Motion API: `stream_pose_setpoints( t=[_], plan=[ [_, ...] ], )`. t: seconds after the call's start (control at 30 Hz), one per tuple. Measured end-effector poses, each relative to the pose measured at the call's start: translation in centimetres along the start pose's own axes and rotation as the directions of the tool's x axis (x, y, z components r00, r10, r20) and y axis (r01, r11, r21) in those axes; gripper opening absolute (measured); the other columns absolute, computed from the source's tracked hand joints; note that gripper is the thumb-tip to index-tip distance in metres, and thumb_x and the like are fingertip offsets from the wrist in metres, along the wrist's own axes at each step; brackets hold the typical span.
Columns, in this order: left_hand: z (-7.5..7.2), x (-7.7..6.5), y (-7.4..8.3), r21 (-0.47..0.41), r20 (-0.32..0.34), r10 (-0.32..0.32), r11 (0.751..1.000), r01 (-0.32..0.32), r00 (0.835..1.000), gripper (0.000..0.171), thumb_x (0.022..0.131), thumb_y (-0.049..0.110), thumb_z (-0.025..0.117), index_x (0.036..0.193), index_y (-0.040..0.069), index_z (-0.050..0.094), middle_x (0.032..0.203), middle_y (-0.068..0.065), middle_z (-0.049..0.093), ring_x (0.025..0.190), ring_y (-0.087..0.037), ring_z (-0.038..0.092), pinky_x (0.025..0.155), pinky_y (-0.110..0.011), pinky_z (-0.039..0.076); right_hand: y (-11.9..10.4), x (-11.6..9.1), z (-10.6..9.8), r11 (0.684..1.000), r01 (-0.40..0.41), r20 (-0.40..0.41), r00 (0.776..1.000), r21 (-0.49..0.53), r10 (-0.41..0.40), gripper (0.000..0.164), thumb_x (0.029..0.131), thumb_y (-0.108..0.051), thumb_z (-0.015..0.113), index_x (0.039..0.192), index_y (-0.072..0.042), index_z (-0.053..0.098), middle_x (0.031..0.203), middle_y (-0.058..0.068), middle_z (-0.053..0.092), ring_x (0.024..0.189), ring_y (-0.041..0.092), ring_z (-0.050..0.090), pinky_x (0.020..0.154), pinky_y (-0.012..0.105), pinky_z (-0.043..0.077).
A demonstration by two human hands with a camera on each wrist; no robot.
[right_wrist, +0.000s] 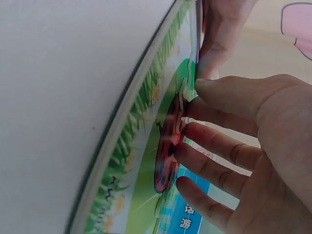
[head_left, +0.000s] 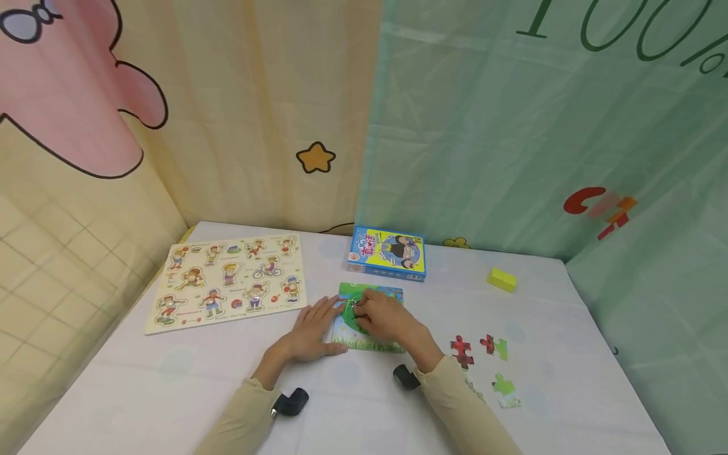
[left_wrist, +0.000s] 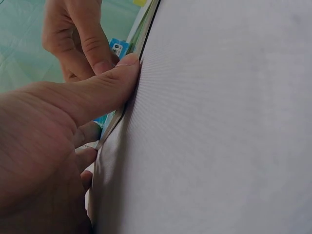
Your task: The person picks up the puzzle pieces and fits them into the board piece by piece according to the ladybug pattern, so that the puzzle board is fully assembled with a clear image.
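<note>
A small jigsaw board (head_left: 370, 344) with a grass border lies on the table, also in the right wrist view, where a red, black-spotted picture (right_wrist: 165, 168) shows on green. My right hand (head_left: 387, 316) bends over the board's middle, its thumb and fingers pinching a small puzzle piece (head_left: 355, 306), mostly hidden by the fingers. At the board's left edge rests my left hand (head_left: 311, 332), fingers extended and thumb (left_wrist: 109, 90) against the near edge. Loose puzzle pieces lie to the right: a red one (head_left: 462, 352), a red-and-green one (head_left: 493, 346) and a green one (head_left: 505, 387).
A peg board with figures (head_left: 227, 281) lies at the left. Behind the jigsaw is a blue-and-yellow box (head_left: 387, 253); a yellow block (head_left: 502, 280) lies at the back right. Another piece (head_left: 474, 390) is partly covered by the right sleeve. Curtains (head_left: 466, 126) hang behind the table.
</note>
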State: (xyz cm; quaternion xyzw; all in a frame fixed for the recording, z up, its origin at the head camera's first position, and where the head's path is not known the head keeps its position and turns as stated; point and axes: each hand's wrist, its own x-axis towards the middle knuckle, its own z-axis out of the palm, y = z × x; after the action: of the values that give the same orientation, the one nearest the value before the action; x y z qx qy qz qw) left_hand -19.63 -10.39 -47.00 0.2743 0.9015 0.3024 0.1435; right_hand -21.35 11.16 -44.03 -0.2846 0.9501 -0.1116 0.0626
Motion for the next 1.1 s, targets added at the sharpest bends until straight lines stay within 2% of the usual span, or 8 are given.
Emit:
stream_pose_setpoints(
  t=[0.23,0.4,0.57,0.7,0.87,1.1],
  plan=[
    [0.0,0.0,-0.1,-0.008,0.005,-0.006,1.000,0.006,1.000,0.084,0.093,0.038,0.070,0.156,0.001,0.029,0.168,-0.018,0.013,0.155,-0.041,0.005,0.122,-0.064,0.003,0.8,-0.7,-0.2,0.994,0.023,0.024,0.999,0.110,-0.026,0.035,0.102,-0.022,0.060,0.133,-0.007,0.065,0.129,0.007,0.062,0.116,0.021,0.061,0.102,0.039,0.052],
    [0.1,0.1,-0.1,-0.014,0.000,0.004,1.000,-0.004,1.000,0.084,0.093,0.039,0.069,0.156,0.002,0.029,0.168,-0.017,0.013,0.155,-0.041,0.005,0.122,-0.063,0.003,1.7,-1.9,-1.0,0.987,0.041,-0.007,0.999,0.157,-0.040,0.033,0.101,-0.019,0.061,0.131,-0.008,0.066,0.126,0.009,0.064,0.109,0.023,0.062,0.095,0.041,0.055],
    [0.1,0.0,0.0,-0.032,-0.013,0.016,0.999,-0.017,1.000,0.083,0.092,0.035,0.071,0.155,0.001,0.030,0.167,-0.018,0.014,0.155,-0.041,0.005,0.122,-0.063,0.002,2.8,-3.4,-1.7,0.989,-0.013,-0.017,1.000,0.149,0.016,0.033,0.096,-0.019,0.068,0.127,-0.008,0.069,0.120,0.007,0.067,0.107,0.022,0.063,0.094,0.042,0.055],
    [0.0,-0.2,0.0,-0.035,-0.032,0.033,0.999,-0.034,0.999,0.083,0.091,0.032,0.072,0.154,-0.001,0.031,0.166,-0.021,0.015,0.153,-0.044,0.007,0.121,-0.065,0.003,3.2,-4.6,-2.2,0.988,-0.040,-0.028,0.999,0.151,0.045,0.033,0.094,-0.019,0.069,0.125,-0.008,0.070,0.125,0.009,0.067,0.120,0.027,0.061,0.102,0.046,0.051],
    [0.0,-0.1,0.1,-0.034,-0.025,0.013,0.999,-0.014,1.000,0.084,0.090,0.034,0.073,0.155,0.000,0.031,0.167,-0.019,0.014,0.154,-0.042,0.006,0.122,-0.064,0.002,3.5,-6.1,-3.1,0.986,-0.069,-0.028,0.997,0.152,0.074,0.038,0.093,-0.022,0.071,0.129,-0.009,0.068,0.135,0.012,0.063,0.133,0.034,0.053,0.110,0.053,0.044],
    [0.3,0.0,0.0,-0.017,-0.026,0.007,1.000,-0.007,1.000,0.085,0.091,0.037,0.072,0.156,0.001,0.030,0.167,-0.018,0.015,0.155,-0.042,0.006,0.122,-0.064,0.003,5.1,-8.6,-4.1,0.985,-0.063,-0.019,0.998,0.163,0.067,0.041,0.093,-0.020,0.071,0.132,-0.008,0.065,0.132,0.008,0.063,0.127,0.030,0.057,0.107,0.051,0.047]
  ],
)
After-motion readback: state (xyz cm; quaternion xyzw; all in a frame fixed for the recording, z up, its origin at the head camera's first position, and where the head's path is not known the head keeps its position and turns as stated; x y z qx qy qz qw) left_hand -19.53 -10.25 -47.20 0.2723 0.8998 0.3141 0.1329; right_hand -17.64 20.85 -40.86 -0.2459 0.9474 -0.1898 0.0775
